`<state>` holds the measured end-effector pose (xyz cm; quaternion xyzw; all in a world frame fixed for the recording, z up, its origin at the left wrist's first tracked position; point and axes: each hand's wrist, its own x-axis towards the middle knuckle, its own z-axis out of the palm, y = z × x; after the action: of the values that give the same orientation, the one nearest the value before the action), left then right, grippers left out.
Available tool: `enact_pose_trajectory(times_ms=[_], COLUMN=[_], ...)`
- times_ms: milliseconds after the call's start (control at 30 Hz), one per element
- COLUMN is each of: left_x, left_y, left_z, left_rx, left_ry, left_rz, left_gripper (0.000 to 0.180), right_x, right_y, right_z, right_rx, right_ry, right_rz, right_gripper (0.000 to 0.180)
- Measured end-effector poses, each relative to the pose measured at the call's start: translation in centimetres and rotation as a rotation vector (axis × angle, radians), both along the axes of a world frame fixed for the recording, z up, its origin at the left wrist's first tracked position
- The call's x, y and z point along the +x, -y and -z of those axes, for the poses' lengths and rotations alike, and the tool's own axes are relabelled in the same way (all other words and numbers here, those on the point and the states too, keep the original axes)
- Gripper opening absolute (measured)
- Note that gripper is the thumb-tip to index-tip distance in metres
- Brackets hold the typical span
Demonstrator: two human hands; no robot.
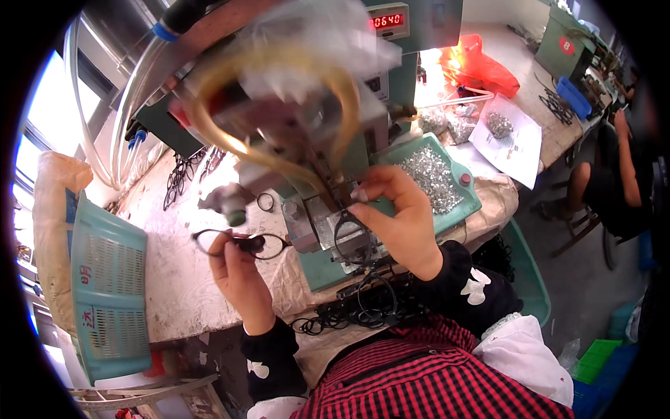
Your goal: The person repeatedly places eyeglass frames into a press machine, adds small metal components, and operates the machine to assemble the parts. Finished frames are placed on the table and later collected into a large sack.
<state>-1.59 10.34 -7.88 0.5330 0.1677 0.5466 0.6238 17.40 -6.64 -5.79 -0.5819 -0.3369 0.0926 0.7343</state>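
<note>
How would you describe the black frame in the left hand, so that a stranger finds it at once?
Start at the green machine in the middle of the worktable. Just left of its base, the left hand pinches a thin black eyeglass frame. Unlike the black frames heaped at the table's near edge, it is lifted alone.

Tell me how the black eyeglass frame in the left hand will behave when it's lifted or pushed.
The black eyeglass frame looks thin and wiry, so it is probably light and a little springy. The left hand pinches it at the bridge alone, which suggests little weight. Its open rims may snag on the heap of black frames rather than slide.
</note>
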Motion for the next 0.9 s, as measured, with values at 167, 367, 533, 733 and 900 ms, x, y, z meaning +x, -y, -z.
enact_pose_trajectory(times_ms=[167, 367, 533, 733, 900], left_x=[-1.5, 1.7, 4.6, 4.5, 3.3], left_y=[4.0, 5.8, 5.8, 6.0, 7.7], left_z=[-6.3, -7.2, -4.7, -4.3, -3.3], left_rx=[0.540, 1.202, 1.397, 1.379, 1.254], left_ry=[0.277, -0.194, -0.285, -0.293, -0.386], left_rz=[-0.113, 0.163, 0.150, 0.151, 0.139], left_gripper=[0.023, 0.023, 0.032, 0.037, 0.034], right_x=[-1.4, 0.2, 7.5, 8.2, 7.5], right_y=[0.0, 3.5, 5.8, 6.6, 6.0], right_z=[-2.7, -3.9, 5.0, 7.1, 6.1], right_rx=[0.094, -0.196, -0.746, -0.622, -0.486], right_ry=[-0.172, 0.056, 0.782, 0.747, 0.734], right_rz=[-0.113, -0.219, 0.502, 0.515, 0.579], right_gripper=[0.046, 0.039, 0.026, 0.014, 0.010])
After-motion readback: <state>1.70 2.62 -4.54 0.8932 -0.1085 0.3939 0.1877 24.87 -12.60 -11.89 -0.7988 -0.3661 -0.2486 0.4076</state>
